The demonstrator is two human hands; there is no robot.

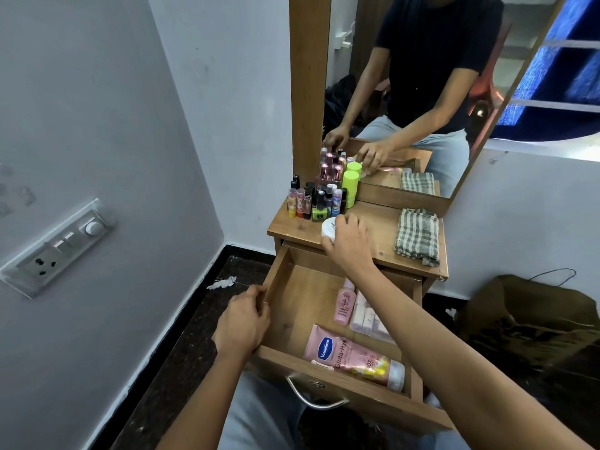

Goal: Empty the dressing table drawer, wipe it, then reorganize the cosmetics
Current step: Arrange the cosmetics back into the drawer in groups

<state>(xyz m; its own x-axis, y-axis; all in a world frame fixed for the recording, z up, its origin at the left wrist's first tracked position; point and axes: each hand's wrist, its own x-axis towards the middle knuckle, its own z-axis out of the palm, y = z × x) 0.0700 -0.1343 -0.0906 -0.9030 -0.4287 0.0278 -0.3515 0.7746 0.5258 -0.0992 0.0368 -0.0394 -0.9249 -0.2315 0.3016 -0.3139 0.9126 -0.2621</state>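
Drawer (292, 306) is pulled fully out, left half bare wood. Left hand (242, 323) is curled over the drawer's left wall, fingers wrapped on the rim. Right hand (349, 241) is up on the tabletop (383, 228) near its front edge, closed around a white round jar (328, 229) that sits on or just above the surface, can't tell which. Remaining in the drawer, all toward the right and front: pink Vaseline tube (350, 355) lying along the front wall, small pink bottle (344, 303), clear pouch of tubes (368, 316) against the right wall, partly hidden by the forearm. Tabletop back-left corner is packed with upright nail polish and lipstick bottles (318, 196) plus a green cylinder (350, 188); jar is just in front of that cluster. Folded checked cloth (417, 235) is on the right side near the edge. Centre strip of the tabletop between cluster and cloth is free
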